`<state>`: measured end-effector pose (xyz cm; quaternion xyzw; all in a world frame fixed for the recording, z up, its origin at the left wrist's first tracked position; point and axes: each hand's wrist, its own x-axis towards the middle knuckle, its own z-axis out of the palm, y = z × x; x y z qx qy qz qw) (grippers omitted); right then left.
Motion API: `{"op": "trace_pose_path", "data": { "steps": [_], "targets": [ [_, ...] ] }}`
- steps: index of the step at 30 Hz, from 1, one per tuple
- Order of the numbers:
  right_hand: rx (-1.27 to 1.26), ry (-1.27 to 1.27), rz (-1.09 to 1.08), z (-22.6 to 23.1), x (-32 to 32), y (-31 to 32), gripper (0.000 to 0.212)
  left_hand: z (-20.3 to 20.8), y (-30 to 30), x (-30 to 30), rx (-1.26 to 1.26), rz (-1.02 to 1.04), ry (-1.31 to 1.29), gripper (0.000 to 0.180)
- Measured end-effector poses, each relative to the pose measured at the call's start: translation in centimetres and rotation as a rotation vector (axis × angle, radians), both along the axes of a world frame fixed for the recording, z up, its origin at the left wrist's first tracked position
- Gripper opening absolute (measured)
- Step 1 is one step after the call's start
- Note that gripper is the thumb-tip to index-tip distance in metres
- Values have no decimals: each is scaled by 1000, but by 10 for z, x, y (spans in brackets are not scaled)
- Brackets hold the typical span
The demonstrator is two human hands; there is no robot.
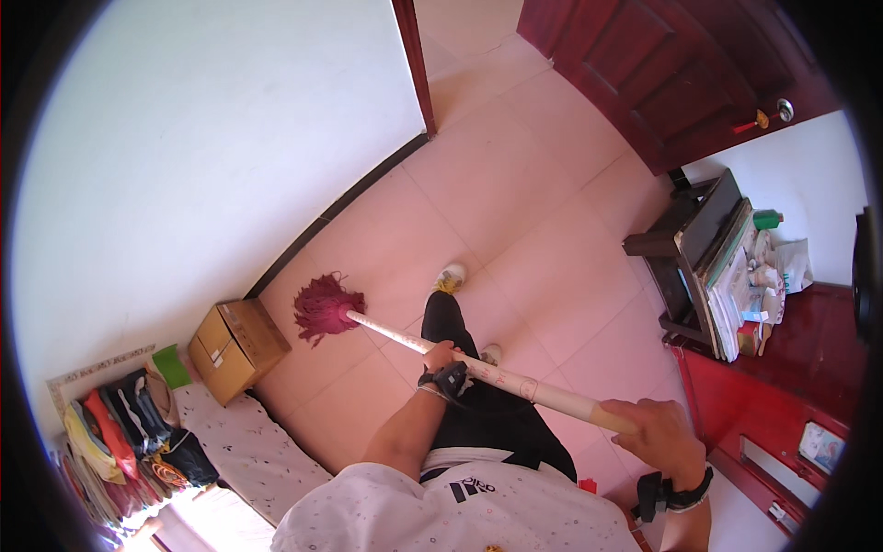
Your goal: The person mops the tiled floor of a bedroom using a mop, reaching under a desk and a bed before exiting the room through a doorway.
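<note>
A mop (395, 335) with a long pale handle runs slantwise in front of my body. Its dark red string head (326, 308) rests on the tiled floor to the left, near a cardboard box. My left hand (443, 355) is wrapped round the handle partway along, with a black device strapped at the wrist. At the upper end of the handle, my right hand (658, 437) closes round the tip; a similar black device sits on that wrist. My legs and light shoes (449, 278) are just right of the mop head.
The cardboard box (235, 350) stands by the white wall, next to a bench with folded clothes (129, 432). On the right are a red cabinet (819, 340), a dark wooden stool (704, 230) and stacked papers (731, 285). A dark red door (671, 74) stands ajar beyond.
</note>
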<state>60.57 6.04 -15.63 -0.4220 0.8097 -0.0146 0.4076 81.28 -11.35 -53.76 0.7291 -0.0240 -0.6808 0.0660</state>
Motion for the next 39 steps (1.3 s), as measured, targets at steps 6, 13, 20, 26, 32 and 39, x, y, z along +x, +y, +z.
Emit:
{"op": "trace_pose_path", "data": {
  "steps": [6,13,20,26,32,39],
  "targets": [
    [45,79,-114,37,-10,-41,42,5,-35,-34,60,-98,95,12],
    [125,175,-429,74,2,-47,42,-8,-42,-87,7,-286,372,15],
    [127,206,-749,87,47,-47,46,39,-61,-191,-7,-698,220,13],
    [-95,342,-696,67,58,-100,50,13,-112,-245,2,-739,454,14],
    [5,208,-1057,42,80,-38,46,58,-80,-276,13,-688,496,12],
    [255,316,-1043,18,121,70,27,82,-34,-227,9,-679,504,11]
  ]
}}
